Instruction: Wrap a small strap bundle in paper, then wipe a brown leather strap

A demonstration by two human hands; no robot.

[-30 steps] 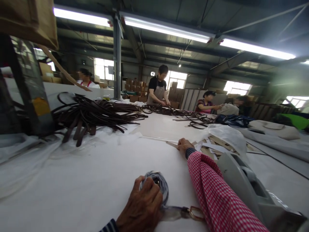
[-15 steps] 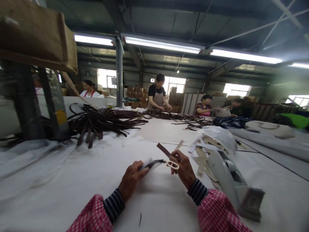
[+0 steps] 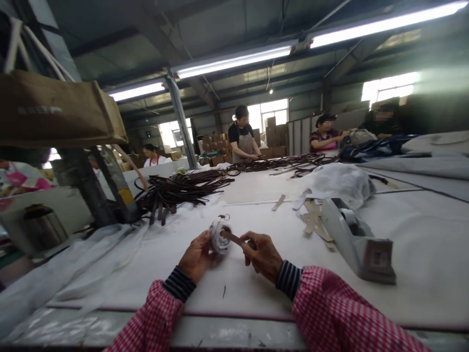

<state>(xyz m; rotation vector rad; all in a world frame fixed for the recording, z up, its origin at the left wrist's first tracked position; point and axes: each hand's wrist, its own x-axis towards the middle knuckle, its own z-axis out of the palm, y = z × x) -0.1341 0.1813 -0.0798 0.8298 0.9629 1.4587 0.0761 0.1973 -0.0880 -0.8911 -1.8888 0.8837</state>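
My left hand (image 3: pixel 197 255) is closed around the side of a small coiled roll with a whitish wrapping (image 3: pixel 220 247). A small metal fitting (image 3: pixel 224 216) shows at the top of the roll; its exact kind is too small to tell. My right hand (image 3: pixel 263 255) pinches a narrow brown strip (image 3: pixel 234 238). The strip's far end meets the dark middle of the roll; whether it goes inside I cannot tell. Both hands are just above the white table surface (image 3: pixel 164 269). One loose pale strip (image 3: pixel 279 202) lies beyond them.
A grey tape dispenser (image 3: pixel 361 244) stands at right, beside several beige strips (image 3: pixel 311 220) and a clear plastic bag (image 3: pixel 340 183). Dark straps (image 3: pixel 179 188) are heaped at back left. A brown bag (image 3: pixel 62 110) hangs upper left. A co-worker (image 3: pixel 242 137) stands across the table.
The roll has turned in my left hand, its coiled face now showing. The strip in my right hand has come to the roll's middle. The pale strip now lies apart. The view has tilted and shifted.
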